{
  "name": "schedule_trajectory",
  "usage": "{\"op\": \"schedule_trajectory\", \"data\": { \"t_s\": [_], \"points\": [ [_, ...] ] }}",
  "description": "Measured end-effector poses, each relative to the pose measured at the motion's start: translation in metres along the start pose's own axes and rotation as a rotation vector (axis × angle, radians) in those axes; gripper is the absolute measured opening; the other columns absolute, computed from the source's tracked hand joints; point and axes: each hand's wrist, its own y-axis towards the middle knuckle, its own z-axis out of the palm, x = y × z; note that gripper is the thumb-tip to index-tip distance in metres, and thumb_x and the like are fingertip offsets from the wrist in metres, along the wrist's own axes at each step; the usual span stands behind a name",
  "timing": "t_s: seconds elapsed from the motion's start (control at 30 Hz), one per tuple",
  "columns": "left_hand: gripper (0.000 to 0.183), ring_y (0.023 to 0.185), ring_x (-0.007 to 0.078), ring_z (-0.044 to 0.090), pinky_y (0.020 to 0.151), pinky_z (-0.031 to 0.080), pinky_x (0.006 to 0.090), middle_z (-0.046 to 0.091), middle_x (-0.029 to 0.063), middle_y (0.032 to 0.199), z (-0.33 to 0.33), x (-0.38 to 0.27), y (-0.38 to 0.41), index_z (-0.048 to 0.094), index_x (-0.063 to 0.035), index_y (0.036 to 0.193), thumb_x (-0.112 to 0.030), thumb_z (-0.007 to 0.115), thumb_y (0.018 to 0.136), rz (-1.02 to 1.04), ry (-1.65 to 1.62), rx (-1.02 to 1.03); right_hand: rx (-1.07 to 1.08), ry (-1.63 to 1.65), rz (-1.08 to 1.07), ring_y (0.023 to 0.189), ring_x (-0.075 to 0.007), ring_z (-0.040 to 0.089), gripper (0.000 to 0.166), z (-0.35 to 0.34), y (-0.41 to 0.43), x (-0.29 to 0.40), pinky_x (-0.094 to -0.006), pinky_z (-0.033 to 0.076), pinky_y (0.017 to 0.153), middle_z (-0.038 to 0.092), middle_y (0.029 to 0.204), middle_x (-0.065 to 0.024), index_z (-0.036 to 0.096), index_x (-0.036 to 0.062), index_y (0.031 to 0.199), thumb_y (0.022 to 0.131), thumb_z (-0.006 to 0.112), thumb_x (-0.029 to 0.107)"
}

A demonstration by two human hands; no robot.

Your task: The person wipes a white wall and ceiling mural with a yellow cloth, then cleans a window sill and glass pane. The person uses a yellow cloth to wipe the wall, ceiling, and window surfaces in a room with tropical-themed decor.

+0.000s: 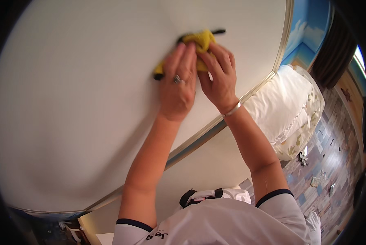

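Observation:
Both my arms stretch out over a large smooth white surface (88, 101). My left hand (180, 85) presses with its fingers on a bunched yellow cloth (198, 39), which is slightly blurred. A ring sits on one finger of that hand. From the other side my right hand (221, 73) grips the same cloth between thumb and fingers; a silver bangle (231, 109) circles its wrist. Black parts stick out of the cloth at the lower left and upper right, among them a thin black tip (219, 31). Whether they belong to the cloth or to something beneath it, I cannot tell.
Pale moulding (261, 82) edges the white surface. To the right is a bed with white bedding (280, 101), beside a dark curtain (332, 55) and a sky-painted wall (316, 27). Small items lie scattered on the patchwork plank floor (323, 165). A white bag-like item (231, 194) shows behind my shirt.

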Motion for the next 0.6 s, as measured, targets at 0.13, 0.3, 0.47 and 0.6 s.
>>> {"op": "schedule_trajectory", "data": {
  "t_s": [0.13, 0.3, 0.47, 0.6],
  "points": [
    [0.036, 0.128, 0.0284, 0.059, 0.098, 0.057, 0.0383, 0.065, 0.0093, 0.137, 0.009, -0.025, -0.031, 0.068, 0.009, 0.121, 0.004, 0.073, 0.086, 0.11, -0.031, 0.138, 0.063, 0.038, 0.148, 0.109, -0.0327, 0.064, 0.044, -0.018, -0.059, -0.015, -0.0386, 0.056, 0.09, 0.066, 0.124, -0.0114, 0.07, 0.0057, 0.111, 0.07, 0.077, -0.007],
    [0.031, 0.119, 0.0289, 0.062, 0.097, 0.056, 0.0381, 0.07, 0.0088, 0.127, -0.011, 0.001, 0.027, 0.071, 0.0072, 0.117, 0.007, 0.073, 0.086, 0.148, 0.021, -0.178, -0.07, 0.21, 0.14, 0.1, -0.0302, 0.067, 0.037, -0.027, 0.01, 0.005, -0.0366, 0.057, 0.081, 0.069, 0.115, -0.0109, 0.07, 0.0031, 0.104, 0.07, 0.076, -0.01],
    [0.035, 0.13, 0.0369, 0.055, 0.106, 0.049, 0.0443, 0.064, 0.0168, 0.133, -0.036, 0.039, 0.117, 0.066, 0.0073, 0.126, 0.006, 0.063, 0.092, 0.077, 0.343, -0.24, -0.206, 0.084, -0.085, 0.1, -0.0327, 0.062, 0.04, 0.007, 0.123, 0.002, -0.041, 0.053, 0.085, 0.065, 0.113, -0.0098, 0.067, 0.0059, 0.119, 0.079, 0.07, 0.001],
    [0.028, 0.119, 0.0312, 0.058, 0.099, 0.052, 0.0399, 0.067, 0.0109, 0.13, -0.02, 0.037, 0.103, 0.071, 0.0046, 0.12, 0.001, 0.066, 0.092, 0.119, 0.252, -0.202, -0.245, 0.052, -0.108, 0.099, -0.0324, 0.062, 0.05, 0.02, 0.113, -0.01, -0.0418, 0.052, 0.085, 0.067, 0.113, -0.0063, 0.069, 0.0086, 0.118, 0.07, 0.071, -0.006]
  ]
}}
